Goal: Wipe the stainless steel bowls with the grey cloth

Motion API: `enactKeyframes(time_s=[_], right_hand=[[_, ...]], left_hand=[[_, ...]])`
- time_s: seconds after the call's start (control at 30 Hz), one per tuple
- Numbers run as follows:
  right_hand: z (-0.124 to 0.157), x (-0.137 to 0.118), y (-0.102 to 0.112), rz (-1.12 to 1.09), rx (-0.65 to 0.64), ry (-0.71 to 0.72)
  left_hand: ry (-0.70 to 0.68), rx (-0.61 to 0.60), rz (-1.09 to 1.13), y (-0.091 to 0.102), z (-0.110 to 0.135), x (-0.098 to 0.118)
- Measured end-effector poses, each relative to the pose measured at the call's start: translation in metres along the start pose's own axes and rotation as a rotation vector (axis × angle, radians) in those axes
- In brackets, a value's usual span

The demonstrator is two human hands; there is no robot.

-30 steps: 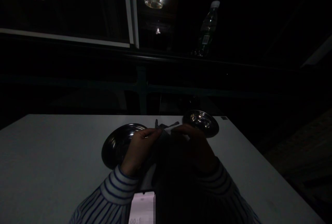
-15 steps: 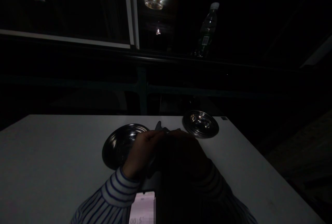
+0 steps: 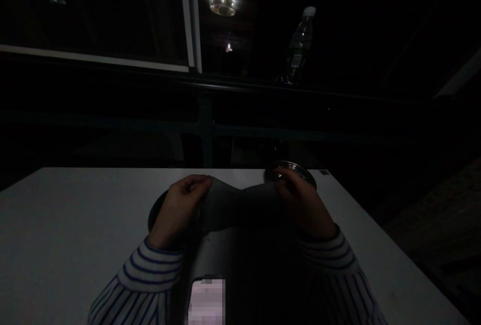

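Note:
A dark grey piece of cloth (image 3: 227, 208) is stretched out above the white table, between my two hands. My left hand (image 3: 176, 210) pinches its left edge between thumb and fingers. The right edge is gripped by my right hand (image 3: 305, 203), though deep shadow hides part of those fingers. Behind my left hand a shiny metal bowl (image 3: 155, 208) is mostly covered. Another metal bowl (image 3: 298, 168) lies past my right hand, near the far edge, partly hidden by it.
A lit phone (image 3: 206, 302) lies on the white table (image 3: 82, 234) close to me. Beyond the far edge stand a dark railing (image 3: 205, 124) and a window frame (image 3: 190, 19). A clear bottle (image 3: 300, 44) with a white cap is upright near the window. Shadow darkens the middle.
My hands were close together over the bunched cloth. Now they have moved apart, left and right, and the cloth is spread between them. The bowls have not moved.

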State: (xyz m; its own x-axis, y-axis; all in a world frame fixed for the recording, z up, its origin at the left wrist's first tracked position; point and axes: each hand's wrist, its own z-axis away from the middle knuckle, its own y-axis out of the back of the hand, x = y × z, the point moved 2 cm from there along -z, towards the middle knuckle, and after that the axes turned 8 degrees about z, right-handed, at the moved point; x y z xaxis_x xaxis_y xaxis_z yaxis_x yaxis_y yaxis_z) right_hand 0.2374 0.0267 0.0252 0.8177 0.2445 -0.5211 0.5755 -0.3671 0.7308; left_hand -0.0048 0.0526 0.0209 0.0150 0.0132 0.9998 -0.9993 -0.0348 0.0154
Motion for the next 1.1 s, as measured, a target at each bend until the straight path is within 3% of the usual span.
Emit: enactKeyframes(time_s=[0.2, 0.37, 0.5, 0.63, 0.77, 0.97, 1.1], right_hand=[[-0.001, 0.012, 0.010, -0.055, -0.002, -0.043], [-0.001, 0.016, 0.016, -0.076, -0.016, -0.086], [-0.001, 0.024, 0.023, -0.043, 0.026, -0.142], [0.000, 0.032, 0.031, -0.030, 0.112, -0.171], [0.001, 0.030, 0.036, -0.084, 0.193, -0.143], [0.002, 0.009, 0.036, -0.238, 0.244, -0.211], [0.002, -0.003, 0.034, -0.238, 0.271, -0.118]], left_hand=[[-0.048, 0.065, 0.045, 0.009, -0.002, 0.003], [-0.007, 0.003, 0.017, 0.010, -0.001, 0.005], [-0.067, 0.072, -0.071, 0.012, -0.003, 0.007], [-0.089, 0.044, -0.127, 0.016, -0.006, 0.003], [-0.089, -0.024, -0.223, 0.018, -0.009, 0.002], [-0.112, -0.242, -0.308, 0.015, -0.009, -0.002], [-0.098, -0.366, -0.277, 0.006, -0.005, -0.008]])
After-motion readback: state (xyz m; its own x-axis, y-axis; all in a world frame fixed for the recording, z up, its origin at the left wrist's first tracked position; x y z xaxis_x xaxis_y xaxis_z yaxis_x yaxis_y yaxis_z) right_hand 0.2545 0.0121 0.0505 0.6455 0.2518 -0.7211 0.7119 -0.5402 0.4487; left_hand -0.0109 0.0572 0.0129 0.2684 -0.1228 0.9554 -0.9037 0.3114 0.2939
